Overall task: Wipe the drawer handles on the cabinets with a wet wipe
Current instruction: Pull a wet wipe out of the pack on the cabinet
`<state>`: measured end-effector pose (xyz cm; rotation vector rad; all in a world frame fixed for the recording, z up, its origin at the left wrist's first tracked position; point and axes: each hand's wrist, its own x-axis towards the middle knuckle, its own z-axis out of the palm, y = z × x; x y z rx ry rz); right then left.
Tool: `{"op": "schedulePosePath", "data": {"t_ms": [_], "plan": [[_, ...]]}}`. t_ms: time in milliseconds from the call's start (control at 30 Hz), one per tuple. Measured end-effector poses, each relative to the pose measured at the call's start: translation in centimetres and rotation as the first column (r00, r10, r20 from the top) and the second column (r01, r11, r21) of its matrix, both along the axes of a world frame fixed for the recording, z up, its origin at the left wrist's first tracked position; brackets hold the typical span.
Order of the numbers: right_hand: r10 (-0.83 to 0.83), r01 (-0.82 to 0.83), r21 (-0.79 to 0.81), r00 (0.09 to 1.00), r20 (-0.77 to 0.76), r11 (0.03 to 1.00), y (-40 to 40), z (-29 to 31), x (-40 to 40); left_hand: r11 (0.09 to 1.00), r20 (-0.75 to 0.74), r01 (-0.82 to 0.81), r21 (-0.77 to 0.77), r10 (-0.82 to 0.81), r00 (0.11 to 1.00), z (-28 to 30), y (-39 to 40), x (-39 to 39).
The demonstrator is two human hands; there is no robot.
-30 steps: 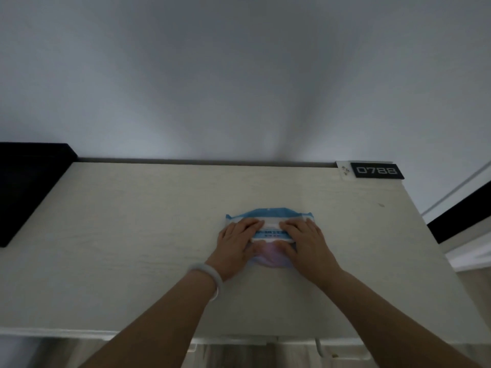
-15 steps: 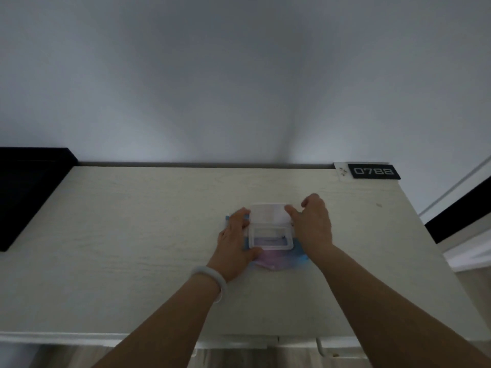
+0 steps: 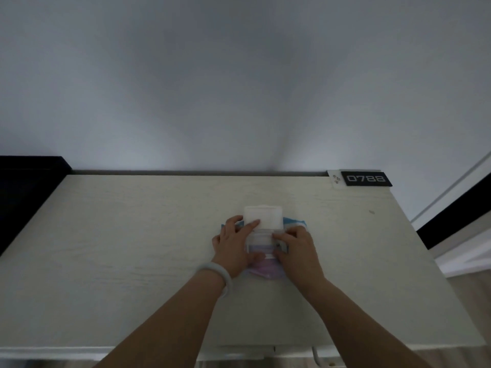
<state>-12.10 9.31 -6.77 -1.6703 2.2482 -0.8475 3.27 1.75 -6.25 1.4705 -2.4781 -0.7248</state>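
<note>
A soft wet wipe pack (image 3: pixel 265 270), blue at its far end and pink at its near end, lies flat near the middle of a pale wood-grain cabinet top (image 3: pixel 132 248). Its white flip lid (image 3: pixel 263 217) stands open, tilted back toward the wall. The left hand (image 3: pixel 233 248) rests spread on the pack's left side, its index finger laid across the lid's lower edge, gripping nothing. The right hand (image 3: pixel 296 249) covers the pack's right side with fingers curled at the opening (image 3: pixel 261 239); whether they pinch a wipe cannot be told, as the dim light and the fingers hide the slot. A pale bangle (image 3: pixel 220 274) circles the left wrist. A black plate reading 0788 (image 3: pixel 366 178) sits at the far right corner. The drawer fronts are cut off below the near edge, where only a scrap of a light handle (image 3: pixel 317 358) shows.
</note>
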Motion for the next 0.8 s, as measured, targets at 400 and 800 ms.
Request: {"op": "schedulePosePath", "data": {"t_ms": [400, 800], "plan": [[-0.163, 0.153, 0.304, 0.987, 0.007, 0.940, -1.8, 1.5, 0.7, 0.945, 0.117, 0.158, -0.287, -0.130, 0.985, 0.9, 0.2, 0.2], [-0.107, 0.066, 0.086, 0.711, 0.695, 0.994, -0.9, 3.0, 1.8, 0.977, -0.100, -0.016, -0.211, -0.005, 0.995, -0.3, 1.3, -0.3]]}}
